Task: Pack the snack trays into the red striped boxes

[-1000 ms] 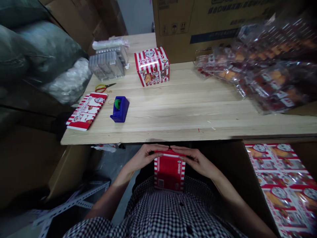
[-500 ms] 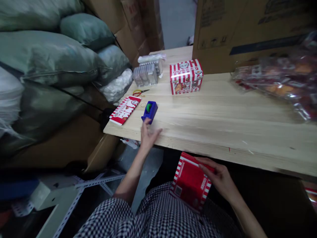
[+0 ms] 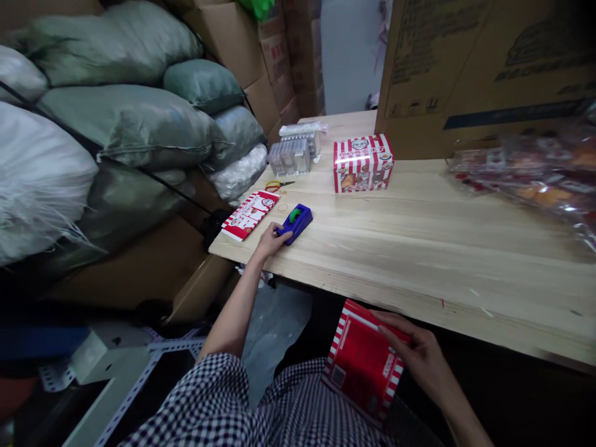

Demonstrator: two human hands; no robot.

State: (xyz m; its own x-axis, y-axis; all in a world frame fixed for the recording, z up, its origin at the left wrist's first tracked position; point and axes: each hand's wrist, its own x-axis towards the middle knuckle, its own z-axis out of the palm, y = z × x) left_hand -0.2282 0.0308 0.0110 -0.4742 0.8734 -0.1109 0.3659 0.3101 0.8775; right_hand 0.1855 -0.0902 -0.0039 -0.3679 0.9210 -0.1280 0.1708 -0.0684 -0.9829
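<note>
My left hand (image 3: 271, 239) is closed at the front end of a blue tape dispenser (image 3: 305, 217), thumb on one side and fingers on the other. A green roll of tape (image 3: 295, 215) sits in it; whether a tape end is between my fingers cannot be made out. My right hand (image 3: 416, 344) grips a red box (image 3: 365, 357) with striped red-and-white edges by its upper right side. This box is tilted in front of my body, below the table edge. A flat red-and-white printed carton (image 3: 251, 215) lies left of the dispenser.
On the wooden table (image 3: 372, 248) stand a striped printed box (image 3: 363, 164) and clear plastic packs (image 3: 289, 157). Scissors (image 3: 278, 185) lie by the flat carton. A large cardboard box (image 3: 419, 81) and wrapped packages (image 3: 535, 174) are at right. Stuffed sacks (image 3: 139, 124) crowd the left.
My left hand has gone from spread fingers to closed on the dispenser's front end, and the dispenser has turned. My right hand still holds the red box. The view has shifted slightly.
</note>
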